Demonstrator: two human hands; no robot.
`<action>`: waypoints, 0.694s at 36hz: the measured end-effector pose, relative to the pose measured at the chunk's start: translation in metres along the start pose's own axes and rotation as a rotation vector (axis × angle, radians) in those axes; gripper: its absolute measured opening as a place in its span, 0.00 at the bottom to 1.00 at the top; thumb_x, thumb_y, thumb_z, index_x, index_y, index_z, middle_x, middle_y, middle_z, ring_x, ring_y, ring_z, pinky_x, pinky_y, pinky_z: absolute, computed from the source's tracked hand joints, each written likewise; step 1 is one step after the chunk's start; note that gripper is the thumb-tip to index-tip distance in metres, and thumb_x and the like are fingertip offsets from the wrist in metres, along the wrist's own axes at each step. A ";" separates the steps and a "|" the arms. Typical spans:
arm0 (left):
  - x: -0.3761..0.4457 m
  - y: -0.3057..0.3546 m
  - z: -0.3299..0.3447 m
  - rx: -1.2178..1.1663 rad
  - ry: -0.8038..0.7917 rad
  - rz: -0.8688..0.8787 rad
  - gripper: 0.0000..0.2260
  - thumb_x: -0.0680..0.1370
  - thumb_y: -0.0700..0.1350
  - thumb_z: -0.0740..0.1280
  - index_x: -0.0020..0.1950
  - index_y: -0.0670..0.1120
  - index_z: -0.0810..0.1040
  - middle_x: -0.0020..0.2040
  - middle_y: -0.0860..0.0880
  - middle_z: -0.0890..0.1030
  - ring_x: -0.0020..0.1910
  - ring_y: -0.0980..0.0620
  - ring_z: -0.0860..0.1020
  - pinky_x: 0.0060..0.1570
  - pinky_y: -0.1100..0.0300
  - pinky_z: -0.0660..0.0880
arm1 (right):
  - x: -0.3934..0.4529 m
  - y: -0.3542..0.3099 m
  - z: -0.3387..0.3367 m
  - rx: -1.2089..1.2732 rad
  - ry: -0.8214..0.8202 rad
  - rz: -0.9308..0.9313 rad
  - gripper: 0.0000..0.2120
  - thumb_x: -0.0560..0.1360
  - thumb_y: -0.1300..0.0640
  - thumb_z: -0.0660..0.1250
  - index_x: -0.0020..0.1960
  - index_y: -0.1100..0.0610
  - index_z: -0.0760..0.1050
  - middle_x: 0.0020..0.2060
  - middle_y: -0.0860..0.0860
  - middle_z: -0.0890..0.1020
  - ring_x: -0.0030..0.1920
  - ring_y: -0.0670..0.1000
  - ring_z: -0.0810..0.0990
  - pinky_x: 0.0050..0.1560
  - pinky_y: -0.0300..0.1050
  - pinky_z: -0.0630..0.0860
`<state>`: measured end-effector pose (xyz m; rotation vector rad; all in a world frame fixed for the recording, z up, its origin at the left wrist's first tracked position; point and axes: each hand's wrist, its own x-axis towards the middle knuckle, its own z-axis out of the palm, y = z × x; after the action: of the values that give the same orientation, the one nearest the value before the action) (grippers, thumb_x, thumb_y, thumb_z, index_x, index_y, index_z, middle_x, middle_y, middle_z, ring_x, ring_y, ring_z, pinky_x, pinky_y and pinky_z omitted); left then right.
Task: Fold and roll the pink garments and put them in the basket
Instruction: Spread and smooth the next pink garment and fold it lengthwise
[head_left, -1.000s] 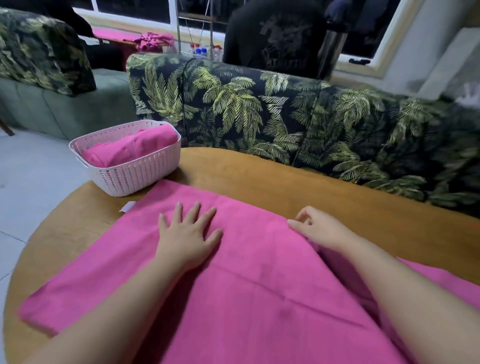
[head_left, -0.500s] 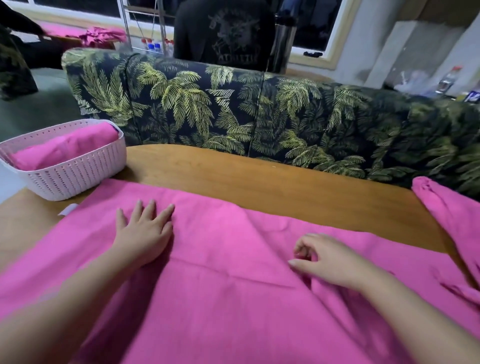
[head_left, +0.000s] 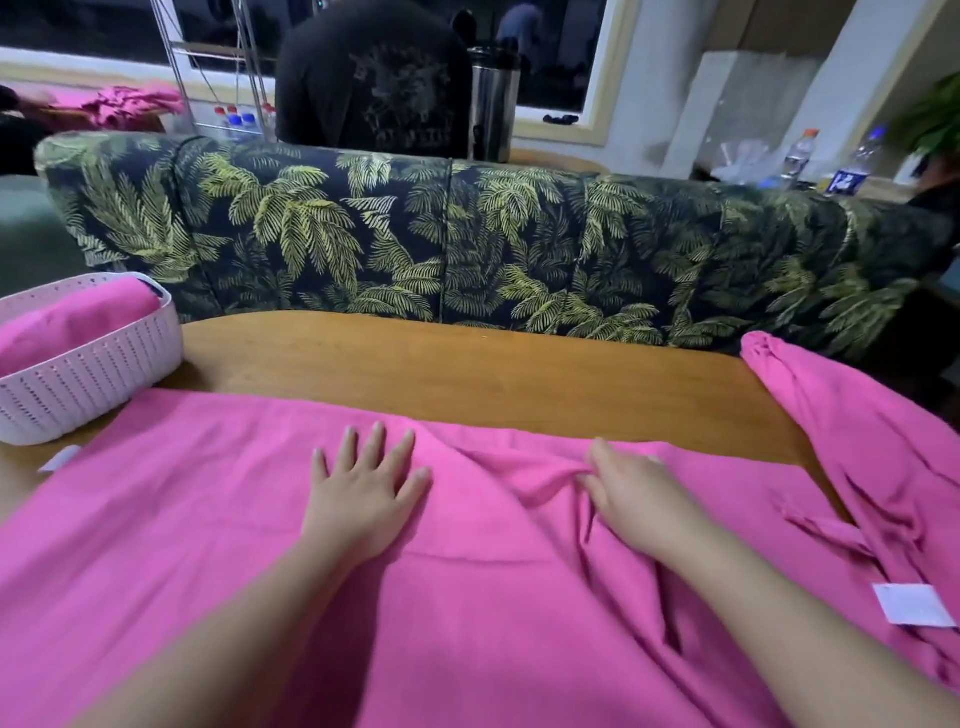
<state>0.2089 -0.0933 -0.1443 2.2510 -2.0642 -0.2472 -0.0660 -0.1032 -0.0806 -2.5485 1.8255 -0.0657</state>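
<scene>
Both hands lie on the pink garment (head_left: 218, 519) that is spread over the counter (head_left: 467, 364). The left hand (head_left: 363, 499) is flat and wide, fingers spread, and presses the cloth down. The right hand (head_left: 639, 499) has its fingers drawn together and seems to pinch a small ridge of cloth near the far edge; the fingertips are partly hidden, so I cannot be sure how firm the hold is.

Compared with half a second ago, the right hand has moved up toward the far edge, and the cloth between the two hands, which lay smoother then, is now bunched into wrinkles. The left hand has moved also a little toward the middle. I judge that the person is gathering the edge to begin a fold, so this garment is only at the start.

At the left stands the basket (head_left: 104, 374), with one pink roll (head_left: 67, 327) already inside. A second garment (head_left: 872, 441) hangs over the right end of the counter.

One white tag (head_left: 911, 603) shows at the right and another tag (head_left: 60, 460) near the basket; no writing can be read on them. The labels on the bottles (head_left: 795, 156) behind the sofa (head_left: 467, 244) are too blurred to read.
</scene>
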 end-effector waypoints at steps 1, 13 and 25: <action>0.000 0.000 0.001 0.006 0.006 0.003 0.41 0.65 0.69 0.30 0.77 0.62 0.46 0.80 0.50 0.46 0.78 0.45 0.43 0.72 0.39 0.44 | 0.003 0.009 -0.004 0.024 0.031 0.050 0.06 0.82 0.51 0.55 0.51 0.53 0.62 0.50 0.56 0.81 0.53 0.60 0.78 0.45 0.50 0.63; 0.002 -0.001 -0.002 0.029 0.001 -0.031 0.40 0.63 0.71 0.31 0.76 0.66 0.46 0.80 0.51 0.46 0.78 0.44 0.43 0.73 0.41 0.44 | 0.043 0.044 0.019 -0.064 0.102 0.295 0.13 0.79 0.44 0.61 0.55 0.52 0.72 0.54 0.49 0.80 0.58 0.54 0.74 0.54 0.48 0.67; 0.008 0.046 -0.010 -0.012 -0.068 -0.037 0.24 0.81 0.55 0.50 0.77 0.54 0.55 0.79 0.48 0.51 0.78 0.46 0.46 0.70 0.34 0.42 | -0.033 0.073 0.022 0.503 0.101 0.486 0.23 0.75 0.45 0.67 0.64 0.57 0.69 0.60 0.53 0.78 0.60 0.55 0.77 0.59 0.50 0.74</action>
<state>0.1657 -0.1058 -0.1275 2.3063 -2.0489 -0.3431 -0.1452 -0.0961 -0.1061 -1.7589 2.0770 -0.5718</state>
